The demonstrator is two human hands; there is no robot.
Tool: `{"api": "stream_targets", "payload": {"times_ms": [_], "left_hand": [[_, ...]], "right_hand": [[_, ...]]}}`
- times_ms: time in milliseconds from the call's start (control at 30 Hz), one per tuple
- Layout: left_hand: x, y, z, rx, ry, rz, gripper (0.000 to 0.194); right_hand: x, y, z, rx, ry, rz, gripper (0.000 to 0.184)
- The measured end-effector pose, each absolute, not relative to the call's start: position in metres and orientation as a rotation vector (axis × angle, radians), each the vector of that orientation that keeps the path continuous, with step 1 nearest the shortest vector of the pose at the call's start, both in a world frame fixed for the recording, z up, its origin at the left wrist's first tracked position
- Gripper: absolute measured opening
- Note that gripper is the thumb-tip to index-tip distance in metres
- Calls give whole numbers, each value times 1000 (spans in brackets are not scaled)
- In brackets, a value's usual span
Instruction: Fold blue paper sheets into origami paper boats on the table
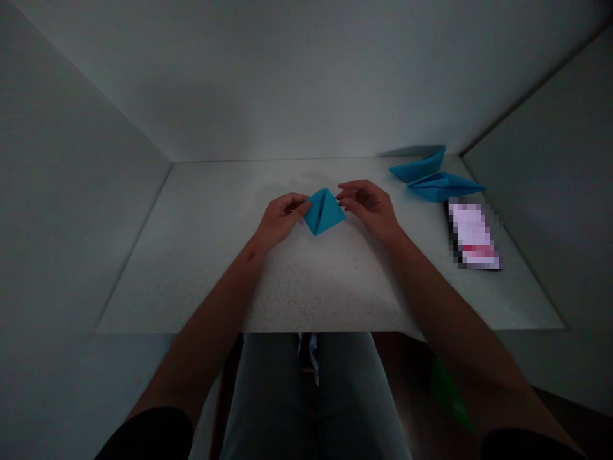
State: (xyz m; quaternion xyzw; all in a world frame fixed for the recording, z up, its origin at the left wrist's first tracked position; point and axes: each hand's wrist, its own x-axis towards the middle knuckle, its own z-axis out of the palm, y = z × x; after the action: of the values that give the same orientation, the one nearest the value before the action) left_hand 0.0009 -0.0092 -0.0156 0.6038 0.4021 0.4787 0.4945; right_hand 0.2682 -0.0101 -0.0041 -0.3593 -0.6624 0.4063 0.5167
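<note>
A folded piece of blue paper (327,212), roughly diamond-shaped with a slit down its face, is held above the middle of the table. My left hand (283,217) pinches its left corner, thumb in front and fingers behind. Close to the paper's right upper edge is my right hand (370,206), its thumb and fingers apart. Whether its fingertips touch the paper I cannot tell.
Two folded blue paper boats, one behind (419,167) and one in front (445,186), rest at the table's back right. Nearer me lies a phone (475,234) with a blurred screen. Walls enclose the white table (191,255) at the back and both sides.
</note>
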Motion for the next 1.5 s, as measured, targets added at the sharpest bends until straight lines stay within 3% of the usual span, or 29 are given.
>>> {"api": "stream_targets", "payload": {"times_ms": [200,567,833,1167,1500], "left_hand": [[4,-12,-15,1513,965,1188,48],[5,-12,-11,1516,1008,1331,55],[4,-18,-8,1644,1078,1272,34],[-5,3,-25,1351,1173,1504,60],[-10,8,-30,1235,1087,1595,61]], "right_hand": [[265,-15,0,-974,-1823,966,46],[269,-9,-6,-961,-1702,873,51],[264,-14,-1,-906,-1844,872,49],[273,-2,-10,-1018,-1563,785,58],[271,0,-6,-988,-1416,937,67]]}}
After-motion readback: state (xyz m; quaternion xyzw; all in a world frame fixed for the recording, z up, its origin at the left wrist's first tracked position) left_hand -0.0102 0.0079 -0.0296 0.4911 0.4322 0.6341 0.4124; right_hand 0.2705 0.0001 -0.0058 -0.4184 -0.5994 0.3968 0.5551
